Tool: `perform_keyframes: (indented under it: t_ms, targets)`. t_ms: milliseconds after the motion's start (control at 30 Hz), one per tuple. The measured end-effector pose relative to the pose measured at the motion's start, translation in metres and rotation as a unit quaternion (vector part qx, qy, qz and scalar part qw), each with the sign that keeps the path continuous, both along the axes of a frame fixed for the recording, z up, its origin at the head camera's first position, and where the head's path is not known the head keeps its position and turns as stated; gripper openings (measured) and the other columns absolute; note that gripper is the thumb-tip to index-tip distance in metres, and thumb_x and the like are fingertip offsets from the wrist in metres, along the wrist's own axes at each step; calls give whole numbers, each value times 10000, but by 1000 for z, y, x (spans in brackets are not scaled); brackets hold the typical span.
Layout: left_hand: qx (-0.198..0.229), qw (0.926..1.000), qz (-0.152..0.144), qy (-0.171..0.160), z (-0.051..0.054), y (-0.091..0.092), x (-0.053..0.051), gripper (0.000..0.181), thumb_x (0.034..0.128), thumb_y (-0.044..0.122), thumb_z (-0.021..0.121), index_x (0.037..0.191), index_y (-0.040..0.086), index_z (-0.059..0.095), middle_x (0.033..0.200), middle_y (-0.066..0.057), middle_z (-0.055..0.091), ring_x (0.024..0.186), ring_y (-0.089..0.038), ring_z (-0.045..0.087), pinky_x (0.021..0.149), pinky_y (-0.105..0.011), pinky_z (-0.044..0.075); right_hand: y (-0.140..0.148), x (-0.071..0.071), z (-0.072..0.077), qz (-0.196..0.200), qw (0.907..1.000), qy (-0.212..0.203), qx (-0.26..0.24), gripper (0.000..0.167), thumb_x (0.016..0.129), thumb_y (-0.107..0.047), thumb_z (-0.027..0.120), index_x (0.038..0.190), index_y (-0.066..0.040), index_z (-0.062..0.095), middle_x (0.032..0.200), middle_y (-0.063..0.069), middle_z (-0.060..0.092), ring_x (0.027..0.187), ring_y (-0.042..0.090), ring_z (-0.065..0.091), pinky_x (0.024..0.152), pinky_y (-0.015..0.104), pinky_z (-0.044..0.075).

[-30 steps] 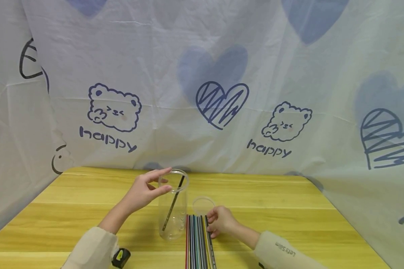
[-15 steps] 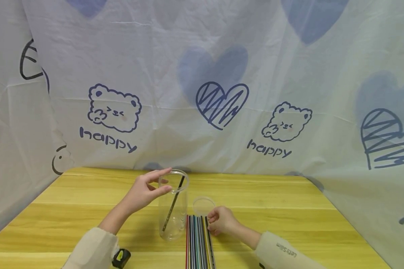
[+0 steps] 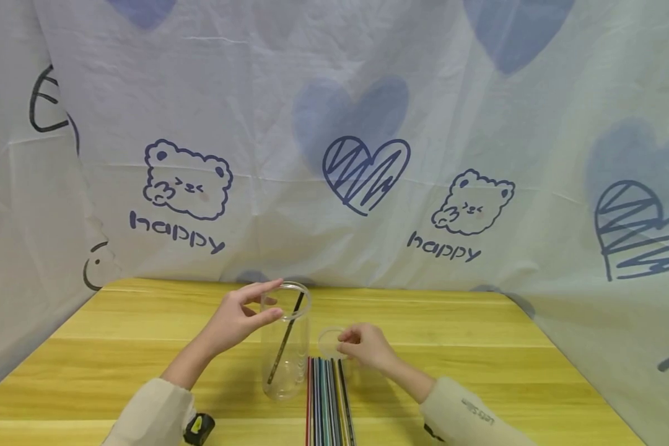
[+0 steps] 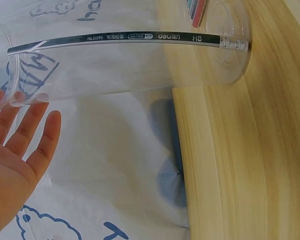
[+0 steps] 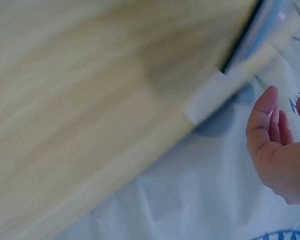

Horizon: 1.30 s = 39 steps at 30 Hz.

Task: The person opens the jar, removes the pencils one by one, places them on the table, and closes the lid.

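Observation:
A tall clear plastic jar (image 3: 298,353) stands upright at mid-table, with a single black pencil (image 3: 283,345) leaning inside it. In the left wrist view, "HB" is printed on the pencil (image 4: 140,36) near its eraser end. My left hand (image 3: 240,316) holds the jar at its rim, thumb on the near side and fingers on the far side. Right of the jar lies a row of slim pencils (image 3: 323,402) in several colours, a black one (image 3: 347,402) at its right end. My right hand (image 3: 368,347), loosely bent with nothing visible in it, is over a clear round lid (image 3: 326,342).
The yellow wooden table (image 3: 451,347) ends at a white cloth backdrop (image 3: 279,173) printed with bears and hearts. A small black object (image 3: 199,428) with a yellow-green patch is beside the left sleeve. The pencils' near ends run out of the head view.
My right hand has let go of the black pencil at the row's right end and moved away from me, up to the lid. My left hand and the jar have stayed put.

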<state>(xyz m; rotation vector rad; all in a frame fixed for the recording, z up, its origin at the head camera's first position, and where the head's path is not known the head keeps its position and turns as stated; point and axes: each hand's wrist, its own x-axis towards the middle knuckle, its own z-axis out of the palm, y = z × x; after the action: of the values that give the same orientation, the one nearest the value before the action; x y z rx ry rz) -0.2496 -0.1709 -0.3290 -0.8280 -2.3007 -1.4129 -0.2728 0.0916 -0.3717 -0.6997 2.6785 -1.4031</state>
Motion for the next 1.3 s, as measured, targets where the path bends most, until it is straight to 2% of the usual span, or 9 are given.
perform_keyframes:
  t_ms: [133, 367, 533, 633, 800, 867, 1067, 1300]
  targets:
    - [11, 10000, 3, 14, 0, 0, 0, 484, 827, 169, 646, 1267, 35, 496, 1215, -110, 533, 896, -177, 567, 658, -277, 500, -5, -4, 15, -69, 9997, 171, -135, 188, 848, -95, 600, 948, 65, 605, 730, 58, 589, 656, 260, 579, 481, 365, 494]
    - [2, 10000, 17, 35, -2, -1, -1, 481, 828, 170, 645, 1266, 36, 497, 1218, -113, 530, 906, -189, 570, 661, -274, 501, -11, -6, 35, -268, 9987, 185, -380, 190, 860, -120, 588, 964, 36, 619, 765, 53, 604, 698, 234, 580, 500, 313, 497]
    - [8, 10000, 21, 34, -2, -1, -1, 486, 823, 170, 650, 1265, 36, 498, 1227, -115, 524, 911, -200, 570, 655, -276, 502, -16, -7, 46, -354, 9968, 420, -584, 170, 856, -123, 599, 949, 16, 631, 762, 30, 609, 698, 221, 580, 507, 312, 499]
    - [16, 10000, 13, 54, -2, -1, -1, 485, 822, 165, 651, 1266, 41, 499, 1224, -115, 525, 908, -200, 570, 651, -277, 503, -20, -6, 52, -250, 9955, 666, -633, 170, 856, -131, 604, 948, 9, 635, 753, 31, 605, 692, 212, 573, 514, 332, 503]
    - [42, 10000, 3, 74, -2, -1, -2, 481, 823, 163, 650, 1266, 47, 502, 1224, -118, 525, 910, -208, 570, 645, -278, 505, -27, -2, 60, 106, 9914, 1126, -664, 183, 864, -129, 594, 965, 18, 635, 797, 62, 619, 679, 162, 545, 487, 282, 485]
    - [51, 10000, 3, 66, -1, -1, -1, 482, 824, 167, 649, 1266, 47, 501, 1226, -121, 523, 915, -217, 571, 648, -279, 505, -31, 0, 63, 207, 9899, 1226, -679, 186, 869, -125, 586, 976, 21, 631, 828, 80, 627, 682, 154, 539, 480, 259, 476]
    - [58, 10000, 10, 22, 0, -1, 1, 489, 823, 176, 651, 1269, 49, 498, 1230, -130, 518, 920, -238, 569, 658, -285, 505, -40, 4, 70, 308, 9861, 1471, -705, 188, 873, -132, 581, 994, 1, 635, 862, 88, 637, 713, 199, 553, 513, 305, 497]
    - [32, 10000, 28, 60, -1, -1, 0, 484, 824, 174, 649, 1269, 53, 500, 1230, -131, 518, 917, -230, 559, 660, -284, 505, -47, 8, 75, 495, 9805, 1835, -498, 205, 872, -153, 586, 1009, -12, 644, 881, 57, 642, 743, 158, 556, 576, 238, 470]
